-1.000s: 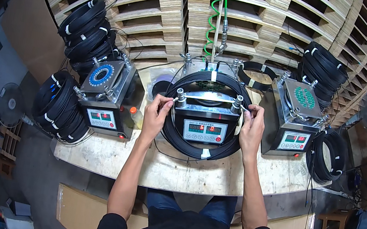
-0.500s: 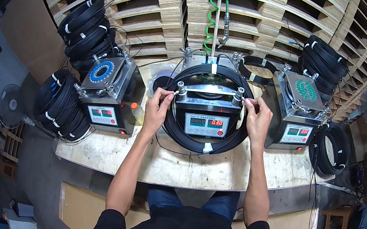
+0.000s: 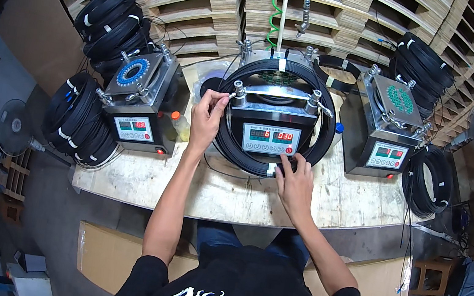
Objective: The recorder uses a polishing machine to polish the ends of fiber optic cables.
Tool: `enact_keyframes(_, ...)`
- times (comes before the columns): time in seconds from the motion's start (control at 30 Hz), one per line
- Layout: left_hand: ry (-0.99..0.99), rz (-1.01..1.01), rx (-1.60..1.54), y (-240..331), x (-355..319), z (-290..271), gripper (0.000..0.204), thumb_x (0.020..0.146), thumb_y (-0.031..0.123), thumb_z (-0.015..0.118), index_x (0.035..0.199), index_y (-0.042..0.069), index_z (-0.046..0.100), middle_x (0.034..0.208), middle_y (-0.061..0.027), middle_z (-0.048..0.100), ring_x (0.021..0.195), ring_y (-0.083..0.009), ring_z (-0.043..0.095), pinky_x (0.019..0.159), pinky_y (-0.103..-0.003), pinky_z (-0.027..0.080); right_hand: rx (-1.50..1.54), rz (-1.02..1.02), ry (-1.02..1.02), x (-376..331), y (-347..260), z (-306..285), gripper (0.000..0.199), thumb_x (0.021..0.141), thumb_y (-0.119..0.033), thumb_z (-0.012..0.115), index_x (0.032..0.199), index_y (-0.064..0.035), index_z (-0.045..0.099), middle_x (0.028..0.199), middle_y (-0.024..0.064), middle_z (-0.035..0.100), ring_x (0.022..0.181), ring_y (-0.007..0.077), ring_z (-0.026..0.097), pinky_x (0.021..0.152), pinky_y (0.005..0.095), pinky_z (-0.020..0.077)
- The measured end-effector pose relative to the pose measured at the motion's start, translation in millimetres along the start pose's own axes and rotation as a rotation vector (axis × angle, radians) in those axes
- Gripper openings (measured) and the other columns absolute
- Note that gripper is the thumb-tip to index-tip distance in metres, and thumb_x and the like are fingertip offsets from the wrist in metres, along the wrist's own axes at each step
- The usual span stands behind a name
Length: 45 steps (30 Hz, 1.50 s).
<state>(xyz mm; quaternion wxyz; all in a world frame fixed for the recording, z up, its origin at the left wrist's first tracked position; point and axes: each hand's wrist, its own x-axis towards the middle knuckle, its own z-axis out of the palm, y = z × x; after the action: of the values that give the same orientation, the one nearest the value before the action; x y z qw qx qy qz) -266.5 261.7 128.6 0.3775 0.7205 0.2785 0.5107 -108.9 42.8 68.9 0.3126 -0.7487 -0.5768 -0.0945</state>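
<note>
A polishing machine (image 3: 272,119) stands in the middle of the bench, ringed by a coil of black cable (image 3: 326,140) with white ties. My left hand (image 3: 207,122) pinches the small lever (image 3: 233,95) at the machine's left clamp post. The right clamp post (image 3: 314,101) has its lever (image 3: 326,110) sticking out, with no hand on it. My right hand (image 3: 295,185) is low in front of the machine, fingers stretched out. Its index fingertip is at the control panel (image 3: 270,139), just below the red button (image 3: 288,150); contact cannot be made out. Both panel displays glow red.
Similar machines stand at left (image 3: 133,97) and right (image 3: 386,125), with stacked black cable coils (image 3: 83,117) beyond them. An orange-capped bottle (image 3: 180,125) is beside the left machine. A blue cap (image 3: 339,127) lies right of the central coil. A green air hose (image 3: 277,12) hangs behind.
My right hand has let go of the right clamp lever and come down to the control panel. The left display has lit up. My left hand stays at its lever.
</note>
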Motion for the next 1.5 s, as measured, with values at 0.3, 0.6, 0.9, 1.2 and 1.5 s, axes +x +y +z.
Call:
enact_keyframes(0.3, 0.049, -0.034, -0.081, -5, -3, 5, 0.018, 0.099, 0.018, 0.064, 0.099, 0.0, 0.066, 0.069, 0.0048, 0.054, 0.062, -0.0033, 0.042, 0.055, -0.022, 0.032, -0.306, 0.007, -0.062, 6, -10, 19, 0.055, 0.094, -0.046, 0.06, 0.131, -0.0046, 0.062, 0.1, 0.0116, 0.051, 0.091, 0.0258, 0.044, 0.076, 0.0407, 0.0327)
enact_keyframes(0.6, 0.095, -0.01, -0.011, 4, -5, 6, 0.02, 0.1, 0.02, 0.063, 0.1, 0.001, 0.066, 0.068, 0.002, 0.055, 0.062, -0.0053, 0.047, 0.055, -0.024, 0.037, -0.014, -0.015, 0.015, 13, -1, 7, 0.035, 0.094, -0.027, 0.065, 0.12, -0.0042, 0.066, 0.1, 0.0114, 0.057, 0.089, 0.0239, 0.053, 0.075, 0.0392, 0.0405)
enact_keyframes(0.9, -0.048, -0.051, 0.098, 17, 1, -6, 0.02, 0.1, 0.018, 0.062, 0.099, -0.001, 0.057, 0.071, -0.007, 0.06, 0.062, -0.0127, 0.055, 0.058, -0.029, 0.044, 0.51, 0.257, 0.315, 105, 42, -58, 0.021, 0.093, -0.01, 0.068, 0.107, 0.0039, 0.06, 0.08, 0.0097, 0.058, 0.063, 0.0135, 0.049, 0.058, 0.0324, 0.045)
enact_keyframes(1.2, -0.251, 0.452, 0.576, 25, 23, -31, 0.021, 0.093, 0.017, 0.067, 0.088, 0.002, 0.053, 0.075, -0.0162, 0.056, 0.071, -0.0386, 0.059, 0.06, -0.046, 0.044, 0.638, 0.337, 0.199, 135, 75, -53, 0.019, 0.09, -0.01, 0.072, 0.082, 0.0054, 0.063, 0.069, 0.0081, 0.065, 0.063, 0.0068, 0.054, 0.057, 0.0284, 0.0445)
enact_keyframes(1.5, -0.328, -0.289, -0.213, -7, 134, -48, 0.039, 0.094, 0.04, 0.069, 0.071, 0.01, 0.06, 0.06, 0.0048, 0.05, 0.057, -0.0063, 0.049, 0.051, -0.023, 0.033, 1.01, 0.475, -0.063, 238, 147, -47, 0.038, 0.101, -0.04, 0.057, 0.099, -0.0031, 0.067, 0.067, -0.0004, 0.057, 0.049, 0.0062, 0.047, 0.045, 0.0219, 0.0354)
